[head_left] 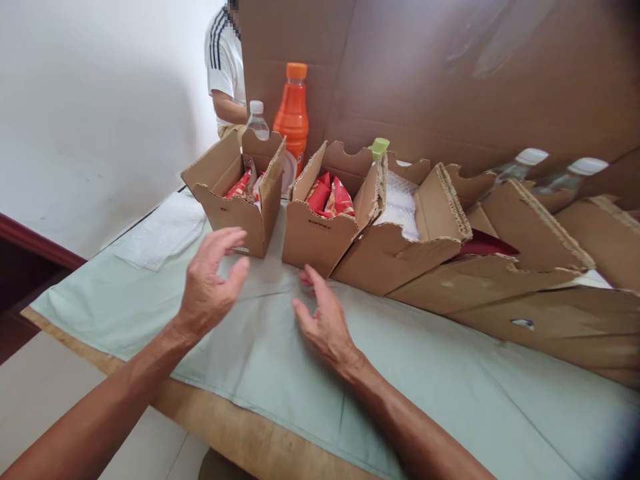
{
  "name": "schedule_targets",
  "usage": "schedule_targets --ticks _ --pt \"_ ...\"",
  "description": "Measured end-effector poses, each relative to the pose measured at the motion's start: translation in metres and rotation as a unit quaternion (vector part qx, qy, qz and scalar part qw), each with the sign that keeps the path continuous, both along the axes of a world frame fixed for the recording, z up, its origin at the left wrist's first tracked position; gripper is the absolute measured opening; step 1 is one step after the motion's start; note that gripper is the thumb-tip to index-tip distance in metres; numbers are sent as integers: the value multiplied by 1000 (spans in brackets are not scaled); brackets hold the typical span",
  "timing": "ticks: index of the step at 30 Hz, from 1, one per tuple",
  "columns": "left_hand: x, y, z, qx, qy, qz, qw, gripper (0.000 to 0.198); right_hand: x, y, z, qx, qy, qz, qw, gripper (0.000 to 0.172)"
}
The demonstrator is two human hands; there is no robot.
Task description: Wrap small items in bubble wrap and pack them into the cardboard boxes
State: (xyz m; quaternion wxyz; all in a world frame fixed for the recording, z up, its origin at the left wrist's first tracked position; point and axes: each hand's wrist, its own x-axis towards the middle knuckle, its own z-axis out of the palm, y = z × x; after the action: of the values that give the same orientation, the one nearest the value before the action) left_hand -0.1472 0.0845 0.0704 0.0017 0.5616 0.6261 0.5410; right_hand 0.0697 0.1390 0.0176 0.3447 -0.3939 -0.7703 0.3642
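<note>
My left hand (213, 277) hovers in front of the leftmost cardboard box (233, 220), its fingers apart and nothing in them. That box stands slightly apart from the others and holds red snack packets (240, 185). Over the cloth, my right hand (323, 317) is open and empty, its fingertips near the lower front of the second cardboard box (313, 237). Red packets (330, 195) lie inside this second box. Beside it, a third cardboard box (390, 257) contains something in bubble wrap (400, 200).
More cardboard boxes (500, 287) continue rightward, one with a dark red item (487, 245). Behind stand an orange bottle (295, 110), clear bottles (525, 163) and a tall cardboard panel (425, 80). Clear plastic wrap (165, 230) lies left on the green cloth (260, 360). A person (227, 73) sits beyond.
</note>
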Motion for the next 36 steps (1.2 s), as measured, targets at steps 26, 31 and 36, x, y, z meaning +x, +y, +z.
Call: schedule_targets --ticks 26,31,36 --pt "59 64 -31 -71 -194 -76 975 52 24 23 -9 -64 4 4 998 80" --pt "48 46 -29 -86 -164 -44 982 50 17 20 -5 -69 -2 20 997 87" --pt "52 30 -20 3 -35 68 997 64 15 22 -4 -75 19 24 997 87"
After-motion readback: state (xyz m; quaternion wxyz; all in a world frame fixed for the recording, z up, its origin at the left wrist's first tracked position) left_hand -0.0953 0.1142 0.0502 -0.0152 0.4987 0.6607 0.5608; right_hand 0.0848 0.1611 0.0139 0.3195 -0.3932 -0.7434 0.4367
